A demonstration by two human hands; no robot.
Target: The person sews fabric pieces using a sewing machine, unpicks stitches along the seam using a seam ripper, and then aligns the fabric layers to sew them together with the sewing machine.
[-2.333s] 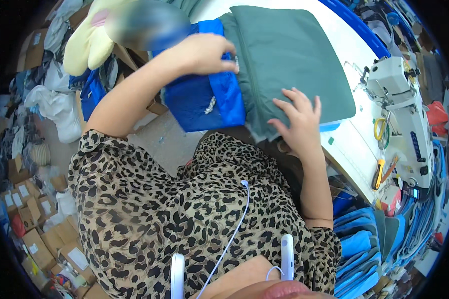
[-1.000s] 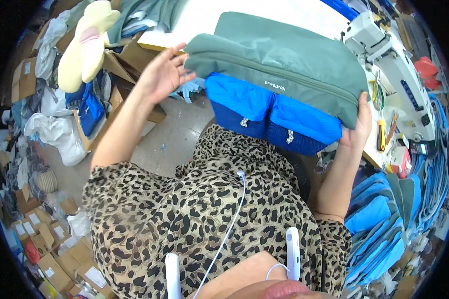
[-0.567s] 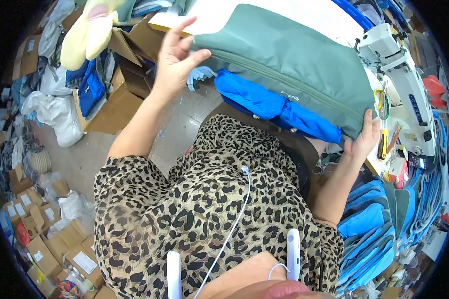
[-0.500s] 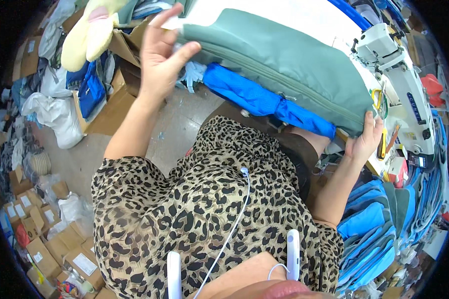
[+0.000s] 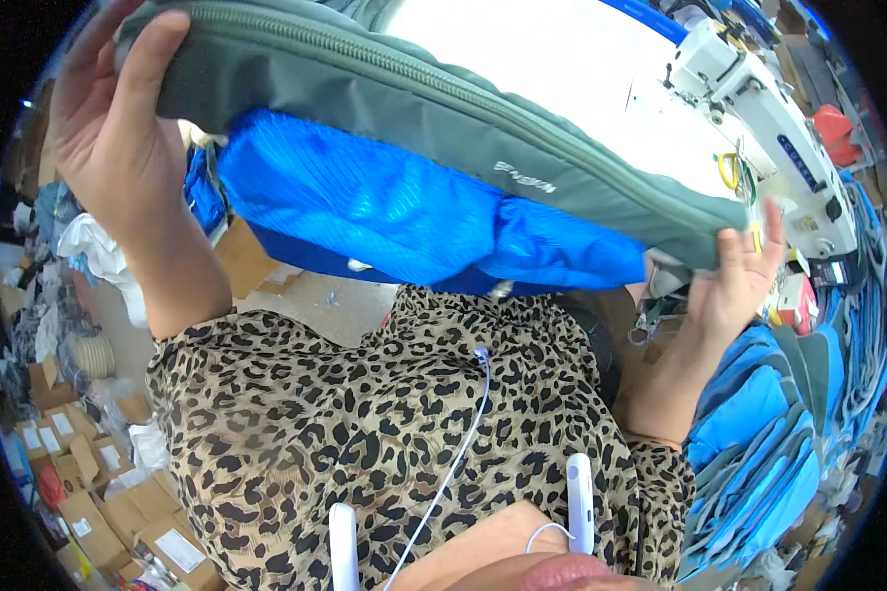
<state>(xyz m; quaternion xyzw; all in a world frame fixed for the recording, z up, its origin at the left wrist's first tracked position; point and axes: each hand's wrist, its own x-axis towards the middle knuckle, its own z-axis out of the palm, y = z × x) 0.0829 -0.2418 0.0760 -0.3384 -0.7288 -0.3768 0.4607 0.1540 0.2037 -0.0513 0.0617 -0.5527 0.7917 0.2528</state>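
A long grey-green fabric piece (image 5: 365, 103) with a zipper (image 5: 404, 74) along it is stretched between my two hands, raised over the table edge. Bright blue fabric (image 5: 365, 202) hangs below its lower side, toward my body. At the far left, my left hand (image 5: 118, 118) grips one end, thumb on the near face and fingers mostly behind. My right hand (image 5: 744, 266) pinches the other end between thumb and fingers, close to the sewing machine. White printed marks show near the zipper's right half.
A white sewing machine (image 5: 759, 128) stands at the right of the white table (image 5: 552, 69), with yellow-handled scissors (image 5: 727, 169) near it. Stacked blue and grey cut pieces (image 5: 749, 443) lie at lower right. Cardboard boxes (image 5: 172, 547) and bagged material crowd the left.
Both ends of the fabric piece have been lifted toward me. My left hand has moved out to the left, and the zipper face and more blue fabric now show.
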